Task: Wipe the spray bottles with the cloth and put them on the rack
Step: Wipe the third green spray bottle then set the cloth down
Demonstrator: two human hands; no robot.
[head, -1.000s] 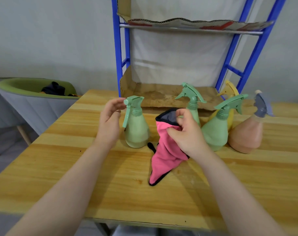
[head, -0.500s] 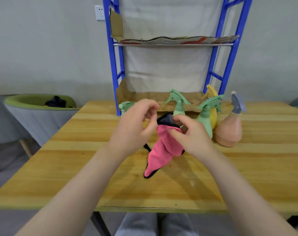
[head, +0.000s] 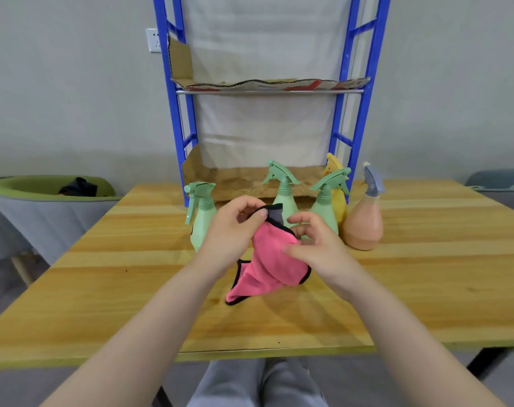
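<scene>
A pink cloth (head: 267, 262) with a black hem hangs between both hands above the wooden table (head: 426, 274). My left hand (head: 231, 230) pinches its upper corner. My right hand (head: 314, 245) holds the cloth's right side with the thumb on the fabric, fingers loosely curled. Behind them stand several spray bottles: a green one (head: 201, 218) at the left, two more green ones (head: 282, 189) (head: 327, 204), a yellow one (head: 338, 198) partly hidden, and a peach one (head: 364, 224) with a grey trigger at the right. The blue rack (head: 173, 113) rises at the table's far edge.
Cardboard sheets line the rack's lower shelf (head: 244, 180) and upper shelf (head: 267, 83). A green and grey chair (head: 44, 201) holding a dark item stands left of the table. Another chair edge (head: 499, 180) shows at the right. My legs are under the near table edge.
My left hand left the leftmost green bottle and came over to pinch the cloth's top corner. The cloth now spreads between both hands. The camera tilted up, showing more of the rack.
</scene>
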